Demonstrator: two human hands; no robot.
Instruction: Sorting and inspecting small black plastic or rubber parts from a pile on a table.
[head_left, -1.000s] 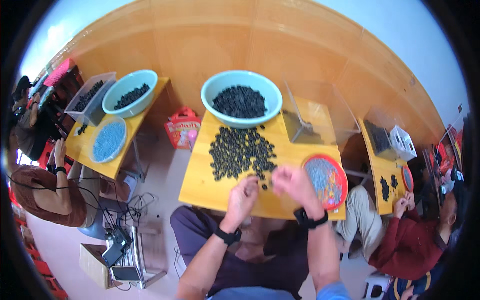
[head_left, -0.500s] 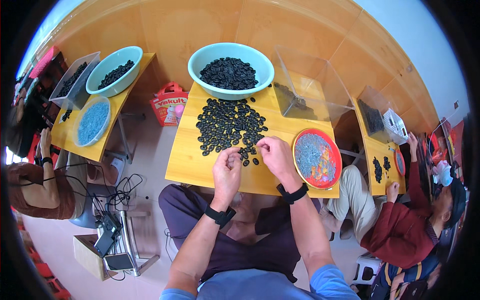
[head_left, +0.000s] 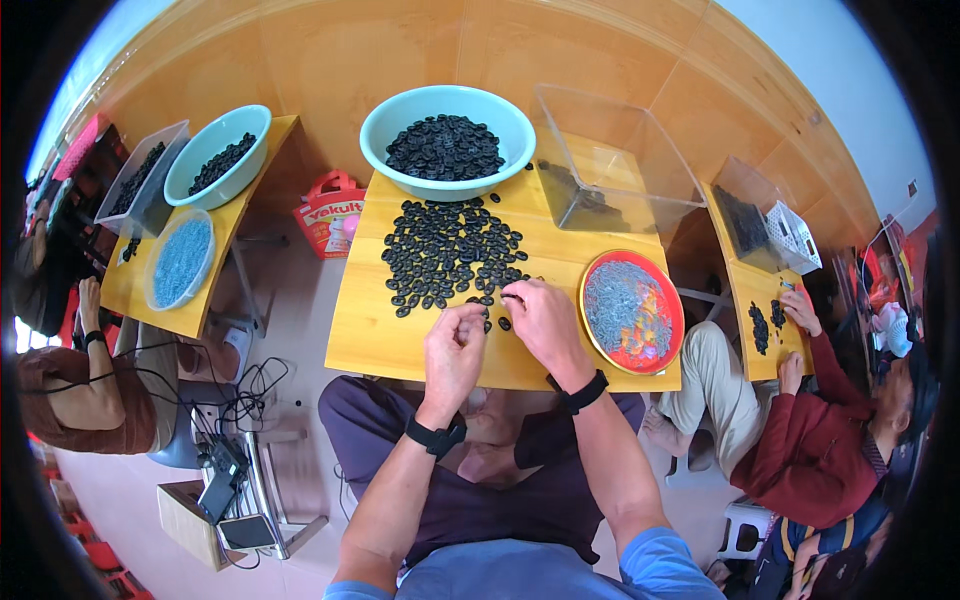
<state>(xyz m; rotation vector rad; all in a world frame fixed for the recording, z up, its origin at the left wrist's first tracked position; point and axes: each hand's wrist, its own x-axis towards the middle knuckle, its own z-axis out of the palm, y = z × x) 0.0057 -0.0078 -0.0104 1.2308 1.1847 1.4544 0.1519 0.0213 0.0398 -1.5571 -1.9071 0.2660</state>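
Note:
Both hands work close together over the near part of a yellow table, just in front of a spread of small black oval pieces (head_left: 445,250). My left hand (head_left: 455,350) is closed, thumb and fingertips pinched together; what sits between them is too small to make out. Beside it, my right hand (head_left: 545,322) also pinches with thumb and forefinger, and a tiny dark thing seems to show at its tips. A few black pieces lie under and between the hands. To the right stands a round red tray (head_left: 672,345) holding many small grey-blue pieces.
A light-blue basin (head_left: 375,160) full of black pieces stands at the back. Next to it is a clear plastic bin (head_left: 640,150). Side tables hold a blue basin (head_left: 262,150), a bowl of blue pieces (head_left: 185,258) and a white basket (head_left: 793,240). People sit at both sides.
My right hand has come slightly nearer my left, both still pinched. The view has shifted a little. At right, a co-worker's hand has moved from the white basket down toward the black pieces.

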